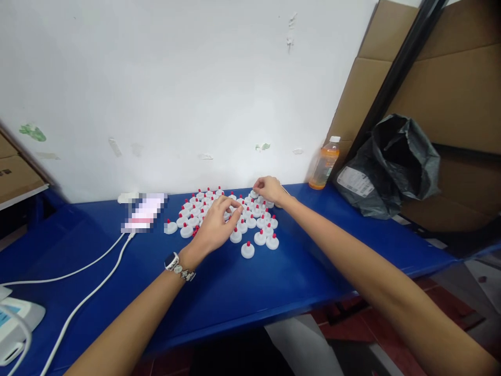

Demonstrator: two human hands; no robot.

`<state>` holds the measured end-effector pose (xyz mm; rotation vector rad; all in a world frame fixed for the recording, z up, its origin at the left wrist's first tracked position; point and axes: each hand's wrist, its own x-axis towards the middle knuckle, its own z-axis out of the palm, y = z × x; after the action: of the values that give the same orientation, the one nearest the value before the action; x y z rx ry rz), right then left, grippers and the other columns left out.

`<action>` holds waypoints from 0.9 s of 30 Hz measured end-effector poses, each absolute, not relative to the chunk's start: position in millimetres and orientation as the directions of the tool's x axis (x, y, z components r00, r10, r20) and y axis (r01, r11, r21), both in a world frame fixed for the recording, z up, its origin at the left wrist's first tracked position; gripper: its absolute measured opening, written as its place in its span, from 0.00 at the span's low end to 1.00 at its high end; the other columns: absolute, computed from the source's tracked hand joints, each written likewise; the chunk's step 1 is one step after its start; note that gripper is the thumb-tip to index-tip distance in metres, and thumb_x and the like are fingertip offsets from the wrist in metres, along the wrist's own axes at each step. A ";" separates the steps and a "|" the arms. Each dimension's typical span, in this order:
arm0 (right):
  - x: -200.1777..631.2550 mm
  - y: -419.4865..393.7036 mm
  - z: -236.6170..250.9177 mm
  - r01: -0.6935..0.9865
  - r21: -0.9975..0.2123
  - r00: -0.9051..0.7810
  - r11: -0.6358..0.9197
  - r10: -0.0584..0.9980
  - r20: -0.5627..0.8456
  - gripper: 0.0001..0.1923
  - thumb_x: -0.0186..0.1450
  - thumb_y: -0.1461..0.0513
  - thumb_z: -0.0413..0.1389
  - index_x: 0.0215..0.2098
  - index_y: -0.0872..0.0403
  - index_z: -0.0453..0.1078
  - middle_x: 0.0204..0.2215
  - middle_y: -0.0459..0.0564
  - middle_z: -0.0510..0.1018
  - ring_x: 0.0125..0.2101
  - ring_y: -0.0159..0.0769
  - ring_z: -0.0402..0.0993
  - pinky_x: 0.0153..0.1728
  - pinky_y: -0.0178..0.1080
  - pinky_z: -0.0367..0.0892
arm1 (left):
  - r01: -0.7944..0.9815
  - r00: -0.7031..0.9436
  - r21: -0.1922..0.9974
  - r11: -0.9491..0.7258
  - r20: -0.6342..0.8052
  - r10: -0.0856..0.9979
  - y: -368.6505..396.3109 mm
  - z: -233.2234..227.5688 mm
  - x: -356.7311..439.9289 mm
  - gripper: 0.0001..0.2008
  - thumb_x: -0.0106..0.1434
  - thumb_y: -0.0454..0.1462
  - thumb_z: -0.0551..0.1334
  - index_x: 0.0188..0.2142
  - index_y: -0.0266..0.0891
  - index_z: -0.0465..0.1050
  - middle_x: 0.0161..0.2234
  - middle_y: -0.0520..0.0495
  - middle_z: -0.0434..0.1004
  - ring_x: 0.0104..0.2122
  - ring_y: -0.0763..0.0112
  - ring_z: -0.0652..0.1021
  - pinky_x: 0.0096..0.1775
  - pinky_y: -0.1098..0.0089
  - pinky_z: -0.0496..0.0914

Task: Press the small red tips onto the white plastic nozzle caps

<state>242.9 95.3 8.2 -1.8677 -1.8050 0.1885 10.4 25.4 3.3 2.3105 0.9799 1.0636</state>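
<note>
Dozens of white caps with red tips (248, 249) crowd the blue table (242, 292), the left hand (214, 225) pinching one mid-cluster, the right hand (269, 189) gripping one at its far edge, with an orange bottle (324, 163) and black bag (391, 167) to the cluster's right and white cables (90, 271) to its left.

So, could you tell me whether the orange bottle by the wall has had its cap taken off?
No, the orange bottle stands upright at the back of the blue table with its white cap on.
</note>
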 end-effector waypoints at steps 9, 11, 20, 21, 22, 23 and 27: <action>177.5 19.2 23.7 0.409 -0.798 -0.113 0.442 0.893 0.437 0.08 0.62 0.58 0.59 0.35 0.56 0.75 0.29 0.48 0.81 0.30 0.33 0.75 0.33 0.34 0.68 | 0.505 0.482 0.408 -0.760 0.597 0.641 22.2 2.0 -19.3 0.19 0.69 0.44 0.58 0.57 0.43 0.64 0.54 0.42 0.69 0.53 0.58 0.71 0.56 0.56 0.65; 157.2 9.9 18.0 0.289 -0.852 -0.179 0.437 0.899 0.400 0.10 0.62 0.56 0.60 0.35 0.56 0.74 0.30 0.48 0.81 0.30 0.33 0.76 0.32 0.34 0.68 | 0.501 0.533 0.406 -0.764 0.550 0.642 21.3 -1.2 -32.7 0.16 0.70 0.44 0.56 0.54 0.42 0.66 0.50 0.42 0.72 0.51 0.58 0.72 0.54 0.56 0.67; 105.8 8.8 6.1 0.612 -0.545 -0.422 0.572 0.820 0.387 0.04 0.63 0.64 0.57 0.33 0.54 0.75 0.29 0.46 0.80 0.30 0.33 0.73 0.37 0.36 0.62 | 0.610 0.411 0.508 -0.609 0.454 0.791 12.3 -17.0 -110.5 0.14 0.73 0.46 0.50 0.48 0.40 0.66 0.42 0.45 0.72 0.41 0.63 0.73 0.43 0.62 0.68; 100.4 8.6 6.0 0.655 -0.469 -0.468 0.593 0.805 0.364 0.03 0.63 0.65 0.58 0.33 0.54 0.75 0.30 0.46 0.80 0.32 0.34 0.73 0.40 0.38 0.62 | 0.612 0.406 0.516 -0.599 0.446 0.798 12.0 -18.4 -114.6 0.14 0.73 0.46 0.50 0.47 0.40 0.66 0.41 0.45 0.72 0.40 0.63 0.73 0.43 0.62 0.68; 95.0 8.4 5.8 0.692 -0.393 -0.498 0.605 0.795 0.346 0.03 0.63 0.64 0.58 0.33 0.54 0.75 0.31 0.47 0.80 0.34 0.35 0.74 0.43 0.40 0.60 | 0.612 0.404 0.525 -0.592 0.435 0.804 11.9 -19.8 -117.3 0.13 0.73 0.45 0.50 0.47 0.40 0.66 0.40 0.45 0.71 0.40 0.64 0.73 0.42 0.63 0.68; 89.8 8.4 5.3 0.726 -0.321 -0.514 0.608 0.790 0.334 0.03 0.64 0.64 0.58 0.34 0.54 0.74 0.32 0.48 0.79 0.36 0.37 0.73 0.45 0.41 0.59 | 0.611 0.405 0.531 -0.587 0.428 0.808 12.1 -21.0 -118.9 0.13 0.73 0.45 0.50 0.46 0.40 0.66 0.40 0.45 0.71 0.39 0.64 0.73 0.41 0.63 0.68; 73.4 10.0 1.3 0.782 -0.134 -0.548 0.608 0.774 0.317 0.04 0.66 0.61 0.58 0.35 0.54 0.73 0.36 0.52 0.78 0.42 0.43 0.71 0.46 0.45 0.55 | 0.607 0.409 0.539 -0.584 0.418 0.811 13.8 -23.5 -119.6 0.12 0.73 0.43 0.51 0.46 0.40 0.66 0.41 0.45 0.71 0.38 0.64 0.72 0.39 0.64 0.68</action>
<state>73.4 10.0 1.3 -1.2539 -2.4935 -0.0329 -119.6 13.8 -23.5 2.3667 1.2327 0.9550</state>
